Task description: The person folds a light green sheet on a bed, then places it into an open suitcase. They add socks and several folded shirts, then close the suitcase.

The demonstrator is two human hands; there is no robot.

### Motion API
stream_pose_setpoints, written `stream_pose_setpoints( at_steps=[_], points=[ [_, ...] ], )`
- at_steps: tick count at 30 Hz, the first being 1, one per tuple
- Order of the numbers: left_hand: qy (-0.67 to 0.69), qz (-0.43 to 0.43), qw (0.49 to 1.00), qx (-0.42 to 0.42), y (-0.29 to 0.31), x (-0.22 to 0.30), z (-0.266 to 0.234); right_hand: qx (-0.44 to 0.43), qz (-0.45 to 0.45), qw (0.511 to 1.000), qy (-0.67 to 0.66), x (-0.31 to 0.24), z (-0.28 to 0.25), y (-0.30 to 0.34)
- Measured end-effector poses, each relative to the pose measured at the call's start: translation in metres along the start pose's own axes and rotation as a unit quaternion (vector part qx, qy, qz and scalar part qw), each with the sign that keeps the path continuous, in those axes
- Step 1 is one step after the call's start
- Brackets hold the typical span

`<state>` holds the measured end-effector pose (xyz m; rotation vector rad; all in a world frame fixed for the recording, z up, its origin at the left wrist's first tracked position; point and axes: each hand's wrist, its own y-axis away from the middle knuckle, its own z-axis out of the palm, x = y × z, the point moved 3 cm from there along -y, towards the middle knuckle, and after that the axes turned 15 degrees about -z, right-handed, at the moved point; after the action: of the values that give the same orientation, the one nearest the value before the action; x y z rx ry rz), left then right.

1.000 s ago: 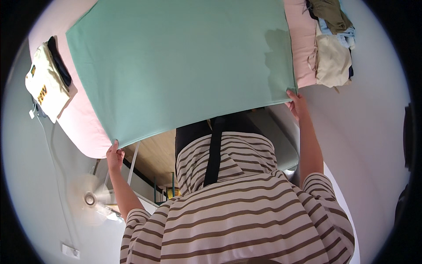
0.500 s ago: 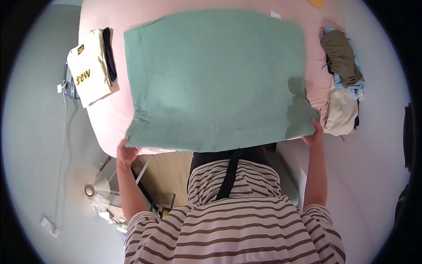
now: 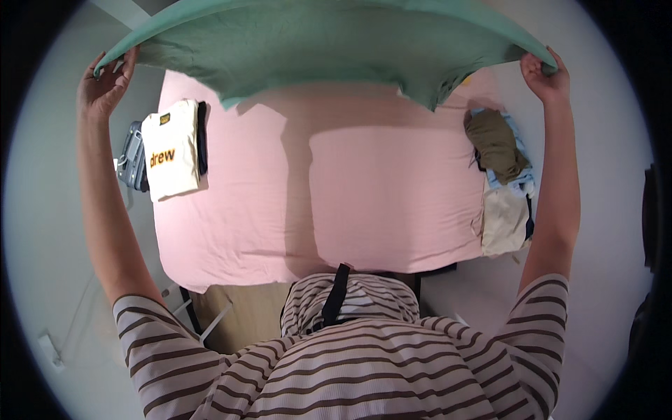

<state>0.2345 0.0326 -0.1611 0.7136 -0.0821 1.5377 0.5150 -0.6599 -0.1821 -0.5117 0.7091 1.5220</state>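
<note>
Both my arms are raised and spread wide, holding up a large plain green cloth (image 3: pixel 315 49) by two corners. My left hand (image 3: pixel 108 84) pinches its left corner at the upper left. At the upper right, my right hand (image 3: pixel 547 75) is closed on the other corner. Between them the cloth stretches in a taut upper edge, and its lower edge hangs in uneven folds over the far part of the bed. The top of the cloth runs out of view.
Below lies a bed with a pink sheet (image 3: pixel 392 189). A folded cream shirt (image 3: pixel 171 150) rests on its left side by dark folded clothing, with a grey case (image 3: pixel 133 157) beyond. At right are a brown garment (image 3: pixel 497 147) and a beige one (image 3: pixel 504 220).
Both hands have risen and moved apart, lifting the green cloth off the bed, where it lay spread flat. The pink sheet underneath now shows.
</note>
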Motion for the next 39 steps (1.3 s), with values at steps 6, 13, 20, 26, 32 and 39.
stream_pose_setpoints(
  at_steps=[6, 13, 20, 26, 32, 39],
  points=[
    [-0.147, 0.036, 0.988, -0.009, 0.038, -0.009, 0.006, -0.112, 0.081, 0.990, -0.041, -0.025, -0.053, 0.009],
    [-0.270, -0.045, 0.937, 0.216, 0.051, -0.145, -0.117, 0.103, 0.079, 0.978, 0.163, 0.051, -0.174, 0.085],
    [-0.274, -0.190, 0.881, 0.336, 0.127, -0.292, -0.288, 0.163, 0.240, 0.901, 0.321, 0.126, -0.386, 0.199],
    [-0.211, -0.299, 0.831, 0.418, 0.205, -0.372, -0.339, 0.221, 0.318, 0.885, 0.256, 0.130, -0.474, 0.313],
    [-0.834, -0.123, 0.365, 0.394, 0.187, -0.352, -0.338, 0.192, 0.364, 0.738, 0.534, 0.145, -0.481, 0.314],
    [-0.872, 0.184, 0.440, 0.107, 0.000, -0.371, -0.207, 0.122, 0.330, 0.650, 0.673, 0.169, -0.497, 0.299]
  ],
)
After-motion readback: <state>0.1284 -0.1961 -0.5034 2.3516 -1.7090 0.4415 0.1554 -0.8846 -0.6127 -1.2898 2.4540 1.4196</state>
